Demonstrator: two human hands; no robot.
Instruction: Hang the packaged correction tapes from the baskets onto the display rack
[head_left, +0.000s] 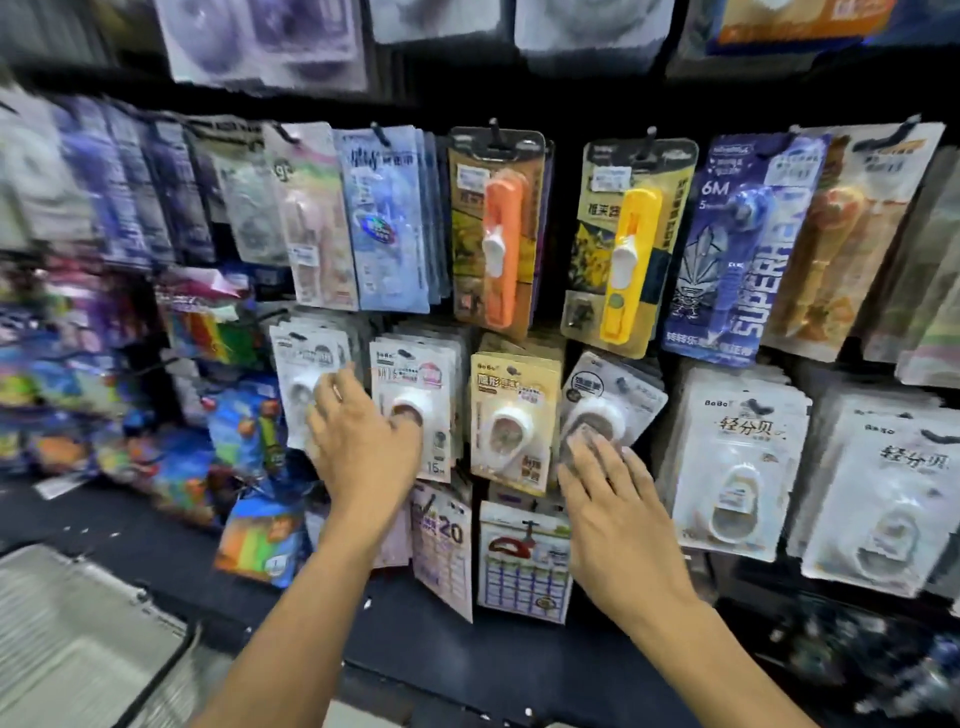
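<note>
Packaged correction tapes hang in rows on the dark display rack (563, 130). My left hand (361, 441) lies with relaxed fingers over two white packs (415, 374) in the middle row. My right hand (613, 499) touches the lower part of a tilted grey-white pack (610, 395) with straight fingers. Between the two hands hangs a yellow-carded pack (511, 415). Neither hand holds a pack. No basket with tapes is clearly visible.
Larger packs with orange (498, 223) and yellow (631, 249) tape dispensers hang above. White packs (737, 467) fill the right side, colourful goods (234, 426) the left. A grey tray-like surface (78, 634) lies at the lower left. A dark shelf ledge (467, 660) runs below the rack.
</note>
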